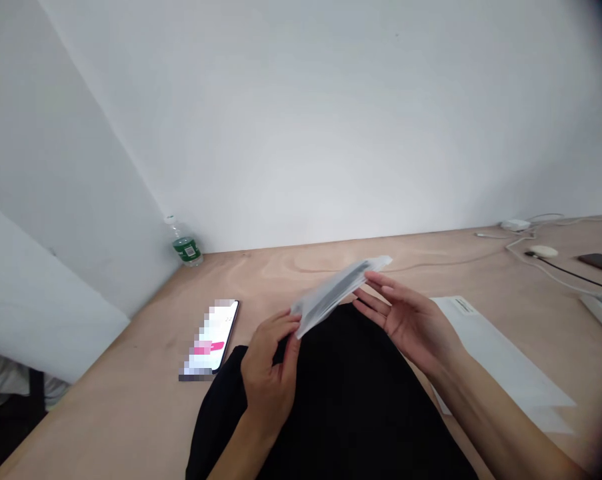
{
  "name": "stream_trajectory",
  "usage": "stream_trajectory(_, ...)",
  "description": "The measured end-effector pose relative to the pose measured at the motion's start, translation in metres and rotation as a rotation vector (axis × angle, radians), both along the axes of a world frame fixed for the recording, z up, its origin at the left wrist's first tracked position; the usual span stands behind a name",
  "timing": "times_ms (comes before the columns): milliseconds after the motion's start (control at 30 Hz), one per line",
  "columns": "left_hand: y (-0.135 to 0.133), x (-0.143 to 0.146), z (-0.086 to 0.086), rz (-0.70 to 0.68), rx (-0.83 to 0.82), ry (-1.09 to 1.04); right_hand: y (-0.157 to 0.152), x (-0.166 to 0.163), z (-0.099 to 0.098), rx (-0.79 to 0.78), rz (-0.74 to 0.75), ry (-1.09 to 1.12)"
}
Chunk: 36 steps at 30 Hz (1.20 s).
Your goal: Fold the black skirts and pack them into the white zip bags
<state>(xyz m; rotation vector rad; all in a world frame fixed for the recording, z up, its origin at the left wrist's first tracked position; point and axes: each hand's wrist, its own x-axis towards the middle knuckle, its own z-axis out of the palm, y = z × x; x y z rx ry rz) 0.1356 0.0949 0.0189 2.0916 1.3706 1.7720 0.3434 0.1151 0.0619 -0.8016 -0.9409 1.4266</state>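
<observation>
While the left hand (271, 363) pinches the lower end of a thin, cloudy packet (333, 293), held tilted to the right of the phone (213, 337), the right hand (408, 320), fingers spread at its upper end, should support the edge lightly so nothing bends or creases.

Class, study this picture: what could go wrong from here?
1. The translucent white packet could slip: the left hand pinches one end, while the right hand is open at the other.
2. The right forearm passes across the white sheets and might brush them aside.
</observation>
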Motion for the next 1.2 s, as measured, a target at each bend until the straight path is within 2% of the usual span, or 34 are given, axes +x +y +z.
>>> stream_trajectory(100,-0.015,0.001,0.005,-0.058,-0.059,-0.15,-0.008,-0.003,0.003,-0.016,-0.004,-0.041)
stream_trajectory(233,-0.037,0.003,0.02,-0.31,0.03,-0.029,-0.008,-0.006,0.008,-0.073,-0.056,0.028)
stream_trajectory(333,-0.045,-0.001,0.04,-0.394,0.034,-0.002,-0.009,-0.008,0.011,-0.117,0.016,0.055)
stream_trajectory(467,-0.033,-0.008,0.066,-0.401,-0.157,-0.153,-0.016,-0.012,0.011,-0.139,0.175,0.009)
stream_trajectory(567,-0.018,-0.008,0.077,-0.276,-0.443,-0.038,-0.022,-0.015,0.012,-0.121,0.281,-0.042)
stream_trajectory(633,-0.01,-0.006,0.079,-0.274,-0.582,0.05,-0.024,-0.017,0.015,-0.111,0.342,-0.063)
stream_trajectory(700,-0.004,-0.003,0.08,-0.354,-0.647,0.073,-0.025,-0.018,0.017,-0.107,0.382,-0.079)
stream_trajectory(800,0.001,0.001,0.084,-0.424,-0.629,0.06,-0.025,-0.021,0.018,-0.107,0.4,-0.099)
stream_trajectory(933,0.011,0.004,0.096,-0.431,-0.586,0.132,-0.02,-0.024,0.018,-0.081,0.388,-0.093)
stream_trajectory(1033,0.019,0.007,0.106,-0.405,-0.562,0.189,-0.014,-0.026,0.024,-0.05,0.318,-0.173)
stream_trajectory(1200,0.023,0.015,0.116,-0.38,-0.521,0.237,0.001,-0.028,0.04,0.221,0.081,-0.522)
